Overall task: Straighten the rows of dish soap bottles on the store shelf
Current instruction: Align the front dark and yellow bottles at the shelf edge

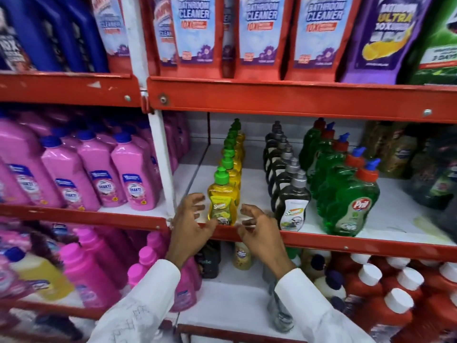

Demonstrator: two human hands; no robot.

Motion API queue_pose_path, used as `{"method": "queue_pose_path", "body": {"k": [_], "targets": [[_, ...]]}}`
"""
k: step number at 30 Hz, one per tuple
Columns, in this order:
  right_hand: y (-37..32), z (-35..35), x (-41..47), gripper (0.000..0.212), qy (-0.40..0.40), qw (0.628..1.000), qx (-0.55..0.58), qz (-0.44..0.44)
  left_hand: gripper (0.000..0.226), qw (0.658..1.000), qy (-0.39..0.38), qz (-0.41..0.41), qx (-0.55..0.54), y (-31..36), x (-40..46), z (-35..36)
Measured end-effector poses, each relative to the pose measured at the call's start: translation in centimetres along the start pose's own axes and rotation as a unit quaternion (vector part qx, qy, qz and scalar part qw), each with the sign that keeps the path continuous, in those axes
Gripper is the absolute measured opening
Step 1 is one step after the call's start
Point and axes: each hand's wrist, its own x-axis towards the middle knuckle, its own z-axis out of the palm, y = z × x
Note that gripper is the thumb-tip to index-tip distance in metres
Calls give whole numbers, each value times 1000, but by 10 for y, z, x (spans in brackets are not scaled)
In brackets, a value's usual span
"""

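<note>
On the white middle shelf (pixel 252 184) three rows of dish soap bottles run front to back. The yellow bottles with green caps (pixel 222 196) form a straight line on the left. Beside them stand black bottles with silver caps (pixel 293 204), then green bottles with red and blue caps (pixel 346 201). My left hand (pixel 190 219) and my right hand (pixel 257 226) flank the front yellow bottle at the shelf's red front lip. Both have curled, spread fingers. Neither hand holds anything, and a small gap separates each from the bottle.
Pink bottles (pixel 133 179) fill the shelf bay to the left, past a white upright post (pixel 160 159). Red cleaner pouches (pixel 262 33) hang over the upper shelf. More bottles crowd the shelf below, including red ones with white caps (pixel 400 288). Dark bottles (pixel 435 174) sit at far right.
</note>
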Motion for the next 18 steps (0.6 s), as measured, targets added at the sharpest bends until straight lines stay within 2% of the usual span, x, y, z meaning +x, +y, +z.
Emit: {"method": "queue_pose_path", "body": {"k": [2,4,9,18], "targets": [[0,1,8,51,-16,1000,-23,-1,55,998,-52,12,35,-6,6,-2],[1,2,14,52,-27,999,-38,-7,45,996,-66,34,41,-10,10,-3],[1,2,19,36,-14,999,-38,1,45,996,-73,60,-7,-17,12,-1],[4,5,15,37,3,1000,-20,17,44,995,-79,53,-18,-13,10,-4]]}}
